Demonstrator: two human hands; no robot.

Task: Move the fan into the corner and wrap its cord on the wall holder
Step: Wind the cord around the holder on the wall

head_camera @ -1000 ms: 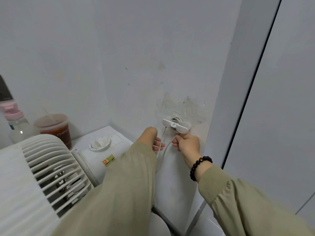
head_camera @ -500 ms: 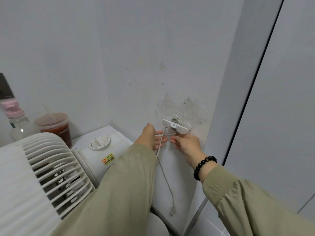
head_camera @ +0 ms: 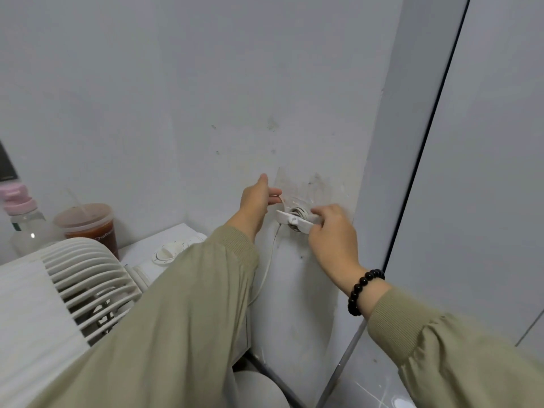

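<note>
The white fan [head_camera: 85,278] with a slatted grille stands low at the left, beside the wall corner. Its thin white cord [head_camera: 269,260] runs up the wall to a white wall holder [head_camera: 294,220], where several turns are wound behind the crossbar. My left hand [head_camera: 256,198] pinches the cord just up and left of the holder. My right hand [head_camera: 332,228] rests its fingers on the holder's right end. The cord's lower part is hidden behind my left sleeve.
A white appliance [head_camera: 164,248] with a round dial sits in the corner behind the fan. A cup of brown drink [head_camera: 88,225] and a pink-capped bottle [head_camera: 20,219] stand at the left. A grey panel [head_camera: 485,172] rises at the right.
My left hand has risen with the cord from below the holder to above its left end. My right hand has moved up from under the holder onto its right end.
</note>
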